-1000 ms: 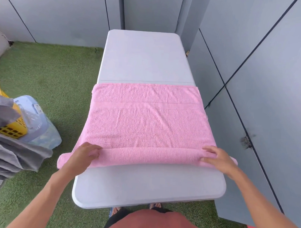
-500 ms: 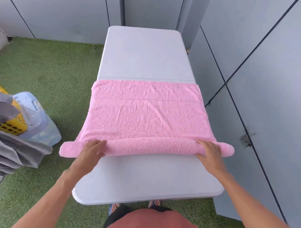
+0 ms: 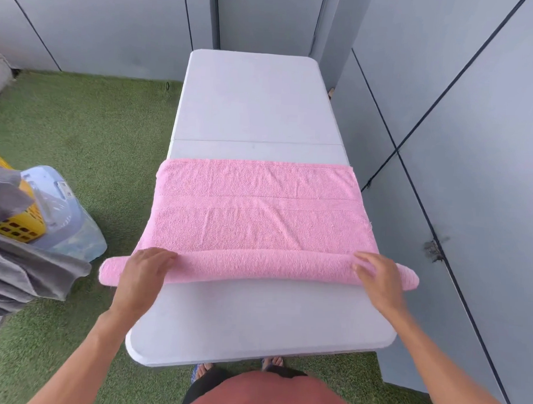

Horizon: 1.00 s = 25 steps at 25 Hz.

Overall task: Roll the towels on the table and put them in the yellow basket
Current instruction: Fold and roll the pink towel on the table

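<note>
A pink towel (image 3: 256, 207) lies across the white table (image 3: 256, 110), its near part rolled into a long tube (image 3: 257, 266) that sticks out past both table sides. My left hand (image 3: 145, 268) presses on the roll's left part, fingers laid over it. On the roll's right part rests my right hand (image 3: 377, 273), fingers spread over the top. The yellow basket (image 3: 16, 223) stands on the grass at the far left, partly hidden by grey cloth.
Grey towels (image 3: 21, 272) hang over the basket's near side. A pale blue plastic tub (image 3: 62, 213) sits beside the basket. Grey wall panels (image 3: 472, 148) run close along the table's right side. Green artificial grass (image 3: 95, 129) covers the floor.
Both hands have pushed the roll away from me, so the roll is thicker and less flat towel shows. The towel's far edge has drawn nearer, away from the table's middle seam.
</note>
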Each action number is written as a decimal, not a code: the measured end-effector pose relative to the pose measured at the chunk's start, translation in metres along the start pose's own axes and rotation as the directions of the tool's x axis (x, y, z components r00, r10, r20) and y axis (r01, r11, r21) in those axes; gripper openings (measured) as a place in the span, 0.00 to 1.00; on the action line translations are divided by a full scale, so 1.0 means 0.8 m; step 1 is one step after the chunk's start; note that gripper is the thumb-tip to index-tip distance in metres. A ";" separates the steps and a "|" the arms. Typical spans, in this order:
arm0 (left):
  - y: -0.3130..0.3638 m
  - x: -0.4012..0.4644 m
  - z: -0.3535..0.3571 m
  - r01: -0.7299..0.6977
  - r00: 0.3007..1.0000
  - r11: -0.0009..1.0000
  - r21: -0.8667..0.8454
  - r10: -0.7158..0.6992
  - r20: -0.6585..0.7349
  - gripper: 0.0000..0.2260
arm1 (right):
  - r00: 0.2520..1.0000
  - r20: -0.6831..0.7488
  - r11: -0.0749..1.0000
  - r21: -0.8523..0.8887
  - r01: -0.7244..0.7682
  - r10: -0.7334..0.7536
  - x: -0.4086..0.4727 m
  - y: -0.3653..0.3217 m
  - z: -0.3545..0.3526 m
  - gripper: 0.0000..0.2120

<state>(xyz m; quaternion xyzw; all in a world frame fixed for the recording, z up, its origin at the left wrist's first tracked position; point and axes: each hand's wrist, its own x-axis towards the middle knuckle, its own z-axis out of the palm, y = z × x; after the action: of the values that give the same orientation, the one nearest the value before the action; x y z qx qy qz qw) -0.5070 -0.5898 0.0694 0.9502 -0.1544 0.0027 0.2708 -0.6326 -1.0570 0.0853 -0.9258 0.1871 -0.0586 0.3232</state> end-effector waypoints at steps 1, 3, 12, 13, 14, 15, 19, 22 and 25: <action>0.003 -0.017 0.012 -0.028 1.000 0.998 0.050 0.028 -0.001 0.12 | 0.998 0.002 0.990 -0.123 0.068 -0.069 -0.011 0.004 0.012 0.18; 0.006 -0.047 0.033 -0.100 0.994 0.987 0.123 0.092 0.065 0.24 | 0.990 0.090 0.938 -0.323 0.129 -0.105 -0.037 0.013 0.028 0.24; -0.008 0.012 0.005 -0.050 0.933 0.999 -0.001 0.047 0.357 0.16 | 0.935 0.354 0.945 -0.295 0.139 -0.027 0.015 0.018 0.005 0.29; -0.007 0.010 -0.001 -0.025 0.906 0.999 -0.028 0.034 0.421 0.15 | 0.901 0.433 0.966 -0.244 0.086 0.029 0.012 0.021 -0.002 0.30; -0.007 0.012 -0.006 0.035 0.871 0.999 -0.041 -0.011 0.492 0.14 | 0.857 0.506 0.980 -0.197 0.006 0.096 0.013 0.020 -0.008 0.30; -0.005 0.020 -0.011 0.119 0.834 0.991 -0.056 -0.069 0.547 0.13 | 0.826 0.546 0.986 -0.151 -0.065 0.138 0.020 0.018 -0.009 0.29; 0.003 0.032 -0.008 0.120 0.973 0.988 -0.094 -0.098 0.210 0.09 | 0.980 0.192 0.990 -0.141 -0.030 0.057 0.034 -0.003 0.003 0.19; 0.006 -0.013 0.022 -0.093 0.994 0.983 0.157 0.085 0.062 0.17 | 0.976 0.163 0.911 -0.364 0.194 -0.143 0.000 0.000 0.026 0.25; 0.007 -0.022 0.037 -0.112 0.983 0.969 0.220 0.076 0.168 0.31 | 0.962 0.246 0.847 -0.479 0.230 -0.123 -0.008 0.003 0.043 0.32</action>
<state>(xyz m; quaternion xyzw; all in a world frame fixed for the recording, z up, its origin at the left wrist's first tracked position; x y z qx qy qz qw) -0.5281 -0.6045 0.0455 0.9638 -0.2190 -0.0424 0.1462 -0.6310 -1.0360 0.0568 -0.9921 0.0751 0.0587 0.0814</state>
